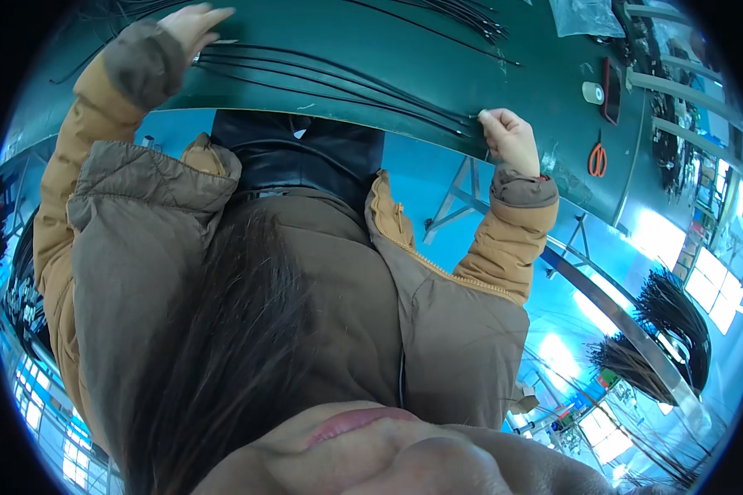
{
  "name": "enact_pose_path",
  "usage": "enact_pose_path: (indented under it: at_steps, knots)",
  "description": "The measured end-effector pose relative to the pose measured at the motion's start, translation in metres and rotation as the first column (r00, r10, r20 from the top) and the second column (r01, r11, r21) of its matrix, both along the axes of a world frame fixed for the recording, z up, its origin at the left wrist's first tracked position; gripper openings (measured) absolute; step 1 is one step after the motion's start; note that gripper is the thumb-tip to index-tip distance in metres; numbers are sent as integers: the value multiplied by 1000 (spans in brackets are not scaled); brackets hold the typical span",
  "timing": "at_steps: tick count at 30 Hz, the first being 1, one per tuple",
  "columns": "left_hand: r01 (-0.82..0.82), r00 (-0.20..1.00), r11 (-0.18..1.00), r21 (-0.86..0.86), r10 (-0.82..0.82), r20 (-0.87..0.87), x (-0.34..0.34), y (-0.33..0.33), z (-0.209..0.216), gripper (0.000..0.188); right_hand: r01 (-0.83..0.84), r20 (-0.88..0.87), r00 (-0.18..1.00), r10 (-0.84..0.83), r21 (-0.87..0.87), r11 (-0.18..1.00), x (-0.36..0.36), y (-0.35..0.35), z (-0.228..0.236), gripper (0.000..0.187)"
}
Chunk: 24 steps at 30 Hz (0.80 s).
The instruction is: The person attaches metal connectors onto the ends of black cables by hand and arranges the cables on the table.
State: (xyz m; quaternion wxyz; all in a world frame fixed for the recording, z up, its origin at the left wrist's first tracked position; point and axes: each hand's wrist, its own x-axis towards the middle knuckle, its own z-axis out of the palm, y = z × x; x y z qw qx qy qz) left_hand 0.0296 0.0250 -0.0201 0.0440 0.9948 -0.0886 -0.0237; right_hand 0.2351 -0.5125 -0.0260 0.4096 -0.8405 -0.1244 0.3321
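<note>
Cables (363, 81) laid out, upper centre | left hand (191, 29), upper left: fingers spread | right hand (509, 136), upper right: pinching cable end | I judge handling unfinished; bundle (480, 23), top, untouched

Right hand (510, 136) pinches black cables (338, 80) above green table (305, 25).

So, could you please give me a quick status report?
Right hand curled at tips of black cables. Left hand by their other ends, fingers extended. Scissors lie apart, farther right.
</note>
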Motion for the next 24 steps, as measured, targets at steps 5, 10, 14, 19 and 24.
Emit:
enact_pose_path:
  at_steps: [5,10,14,19,24]
  knots:
    - [178,973,965,-195,-143,179,117,-136,5,23,420,-428,864,-266,320,849,10,5,4,25]
    - [370,908,913,-172,-317,274,184,-200,-20,25,511,-423,848,-321,487,708,13,19,-6,23]
    - [352,933,922,-163,-359,-19,176,-194,13,44,569,-444,815,-374,485,664,18,15,-7,16]
    - [197,977,970,-145,-182,109,123,-85,-72,26,564,-547,804,-235,574,594,20,39,-14,16]
    - [56,996,989,-136,-64,-55,139,-185,20,18,574,-557,800,-223,605,552,25,22,-21,19]
